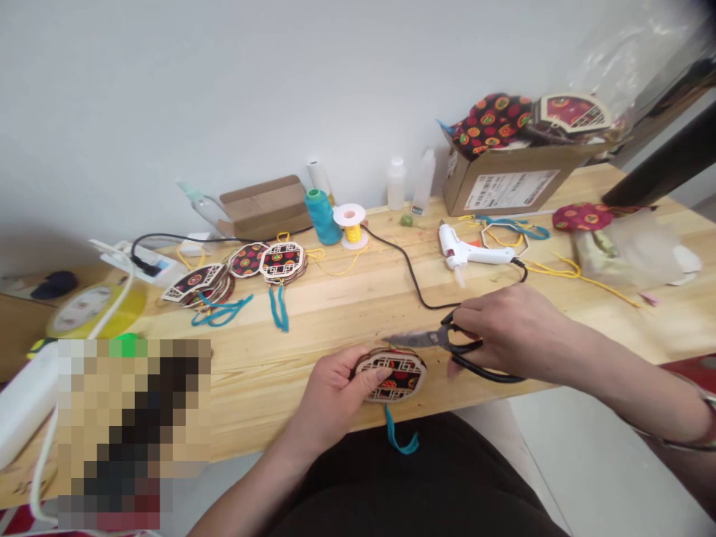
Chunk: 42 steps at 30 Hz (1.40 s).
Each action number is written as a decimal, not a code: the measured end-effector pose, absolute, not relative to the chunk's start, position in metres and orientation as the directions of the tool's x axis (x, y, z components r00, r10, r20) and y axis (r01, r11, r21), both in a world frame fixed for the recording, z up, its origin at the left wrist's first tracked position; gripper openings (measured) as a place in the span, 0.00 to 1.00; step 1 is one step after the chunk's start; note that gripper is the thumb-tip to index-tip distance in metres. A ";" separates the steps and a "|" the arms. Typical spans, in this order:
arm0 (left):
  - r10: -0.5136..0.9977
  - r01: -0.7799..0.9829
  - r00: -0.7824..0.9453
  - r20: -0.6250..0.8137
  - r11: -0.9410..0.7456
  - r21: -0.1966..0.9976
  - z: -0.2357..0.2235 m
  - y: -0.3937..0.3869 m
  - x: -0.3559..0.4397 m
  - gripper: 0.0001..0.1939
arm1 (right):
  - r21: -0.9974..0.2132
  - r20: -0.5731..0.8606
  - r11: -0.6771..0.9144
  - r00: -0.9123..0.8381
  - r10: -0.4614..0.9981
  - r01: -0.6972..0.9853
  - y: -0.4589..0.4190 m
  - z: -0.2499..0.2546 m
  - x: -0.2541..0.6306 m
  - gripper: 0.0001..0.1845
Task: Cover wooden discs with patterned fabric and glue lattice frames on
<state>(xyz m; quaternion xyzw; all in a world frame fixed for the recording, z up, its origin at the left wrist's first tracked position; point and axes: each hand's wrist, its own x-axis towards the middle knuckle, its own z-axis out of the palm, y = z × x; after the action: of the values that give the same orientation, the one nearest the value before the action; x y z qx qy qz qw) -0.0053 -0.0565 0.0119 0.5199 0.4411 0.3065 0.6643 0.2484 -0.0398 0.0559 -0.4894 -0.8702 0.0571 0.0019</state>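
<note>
Scissors point(422, 340) at top edge of octagonal stack point(403, 377), one tool hand, one holding hand.

Left hand point(330, 395) grasps stack by its left side, thumb on patterned front, fingers behind; likely pinched there to steady it and leave top edge reachable. Stack is over table's point(251, 403) near edge, close to the lap, teal strands point(400, 440) hanging below, probably out of the blades' way. Right hand point(512, 328) grips scissors by black handles, blades pointing left, seemingly for fine control; can't tell if they touch anything. Glue gun point(473, 253) lies beyond right hand, likely parked within reach. Teal thread cone point(321, 218) and yellow thread spool point(352, 233) stand upright side by side toward wall, presumably keeping thread tidy.
</note>
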 end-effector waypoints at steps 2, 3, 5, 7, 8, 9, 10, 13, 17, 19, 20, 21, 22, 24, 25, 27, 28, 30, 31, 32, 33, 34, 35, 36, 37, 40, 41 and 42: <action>0.877 -0.062 0.383 -0.291 0.339 0.939 0.010 -0.054 -0.006 0.10 | -0.035 -0.039 0.381 -0.382 0.923 0.924 -0.038 0.052 0.244 0.23; 0.883 -0.127 0.359 -0.304 0.368 0.921 0.009 -0.053 -0.006 0.11 | -0.010 -0.047 0.310 -0.311 0.949 0.951 -0.038 0.050 0.242 0.24; 0.892 -0.249 0.311 -0.327 0.409 0.878 0.010 -0.050 -0.007 0.12 | 0.018 -0.090 0.211 -0.208 0.974 0.977 -0.038 0.046 0.235 0.25; 0.894 -0.337 0.271 -0.357 0.435 0.835 0.012 -0.047 -0.009 0.12 | 0.026 -0.140 0.163 -0.158 0.977 0.986 -0.040 0.041 0.228 0.23; 0.893 -0.370 0.256 -0.371 0.445 0.816 0.013 -0.045 -0.011 0.12 | 0.017 -0.157 0.150 -0.146 0.977 0.989 -0.041 0.039 0.224 0.21; 0.891 -0.397 0.242 -0.385 0.453 0.798 0.014 -0.043 -0.012 0.12 | 0.001 -0.165 0.142 -0.140 0.976 0.990 -0.042 0.037 0.220 0.19; 0.887 -0.422 0.229 -0.400 0.461 0.781 0.014 -0.041 -0.013 0.11 | -0.015 -0.163 0.140 -0.140 0.977 0.990 -0.042 0.035 0.217 0.18; 0.874 -0.488 0.205 -0.440 0.481 0.728 0.014 -0.037 -0.017 0.12 | -0.042 -0.160 0.147 -0.152 0.975 0.988 -0.043 0.033 0.209 0.15; 0.858 -0.544 0.219 -0.464 0.502 0.672 0.011 -0.035 -0.018 0.13 | -0.063 -0.170 0.187 -0.196 0.966 0.980 -0.044 0.030 0.203 0.14; 0.856 -0.556 0.220 -0.468 0.504 0.661 0.009 -0.036 -0.017 0.13 | -0.095 -0.140 0.231 -0.243 0.960 0.968 -0.045 0.029 0.203 0.11; 0.856 -0.560 0.218 -0.468 0.503 0.659 0.009 -0.036 -0.017 0.13 | -0.114 -0.125 0.252 -0.265 0.956 0.961 -0.045 0.028 0.203 0.09; 0.857 -0.561 0.216 -0.469 0.502 0.658 0.009 -0.037 -0.017 0.13 | -0.135 -0.113 0.268 -0.283 0.952 0.954 -0.045 0.028 0.203 0.09; 0.857 -0.560 0.215 -0.468 0.501 0.660 0.008 -0.037 -0.017 0.12 | -0.157 -0.107 0.277 -0.296 0.949 0.948 -0.045 0.027 0.204 0.08; 0.859 -0.547 0.217 -0.463 0.500 0.671 0.009 -0.037 -0.016 0.12 | -0.198 -0.095 0.281 -0.303 0.948 0.939 -0.046 0.028 0.204 0.08; 0.860 -0.537 0.216 -0.462 0.500 0.680 0.009 -0.038 -0.016 0.12 | -0.217 -0.072 0.282 -0.304 0.950 0.934 -0.046 0.029 0.203 0.07; 0.864 -0.513 0.209 -0.459 0.496 0.701 0.009 -0.038 -0.014 0.14 | -0.287 0.021 0.276 -0.282 0.959 0.917 -0.047 0.032 0.201 0.07; 0.866 -0.501 0.203 -0.457 0.492 0.712 0.009 -0.039 -0.013 0.14 | -0.357 0.083 0.268 -0.256 0.963 0.895 -0.048 0.034 0.199 0.08; 0.873 -0.481 0.195 -0.448 0.483 0.732 0.010 -0.041 -0.010 0.15 | -0.561 0.169 0.239 -0.173 0.970 0.792 -0.050 0.038 0.194 0.10; 0.876 -0.471 0.198 -0.439 0.478 0.741 0.010 -0.042 -0.008 0.15 | -0.672 0.165 0.211 -0.134 0.977 0.710 -0.052 0.038 0.192 0.11; 0.880 -0.462 0.207 -0.427 0.472 0.750 0.010 -0.044 -0.006 0.15 | -0.772 0.131 0.173 -0.113 0.985 0.612 -0.053 0.038 0.189 0.12; 0.883 -0.452 0.219 -0.414 0.468 0.759 0.011 -0.046 -0.004 0.15 | -0.852 0.079 0.126 -0.113 0.991 0.509 -0.055 0.036 0.186 0.13; 0.886 -0.441 0.232 -0.402 0.464 0.768 0.011 -0.047 -0.002 0.15 | -0.911 0.021 0.072 -0.130 0.991 0.407 -0.056 0.034 0.184 0.14; 0.887 -0.429 0.243 -0.392 0.461 0.777 0.011 -0.049 0.000 0.15 | -0.949 -0.028 0.022 -0.154 0.988 0.315 -0.056 0.031 0.183 0.15; 0.888 -0.415 0.250 -0.385 0.458 0.786 0.011 -0.050 0.002 0.14 | -0.971 -0.063 -0.019 -0.177 0.982 0.239 -0.056 0.029 0.181 0.15; 0.889 -0.403 0.254 -0.381 0.456 0.794 0.011 -0.051 0.003 0.14 | -0.981 -0.084 -0.048 -0.191 0.978 0.187 -0.056 0.026 0.181 0.14; 0.885 -0.372 0.267 -0.382 0.460 0.806 0.009 -0.054 0.006 0.12 | -0.981 -0.103 -0.068 -0.188 0.977 0.183 -0.055 0.024 0.183 0.12; 0.884 -0.368 0.270 -0.382 0.461 0.807 0.008 -0.054 0.005 0.11 | -0.975 -0.092 -0.048 -0.195 0.976 0.218 -0.055 0.024 0.185 0.12; 0.884 -0.369 0.269 -0.382 0.461 0.807 0.008 -0.053 0.004 0.12 | -0.963 -0.070 -0.013 -0.206 0.976 0.268 -0.055 0.025 0.188 0.13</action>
<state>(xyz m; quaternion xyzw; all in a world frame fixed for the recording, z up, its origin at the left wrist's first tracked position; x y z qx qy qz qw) 0.0041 -0.0532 0.0077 0.2991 0.4303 0.4245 0.7384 0.1876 -0.0551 0.0247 -0.5162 -0.6026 0.4898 0.3613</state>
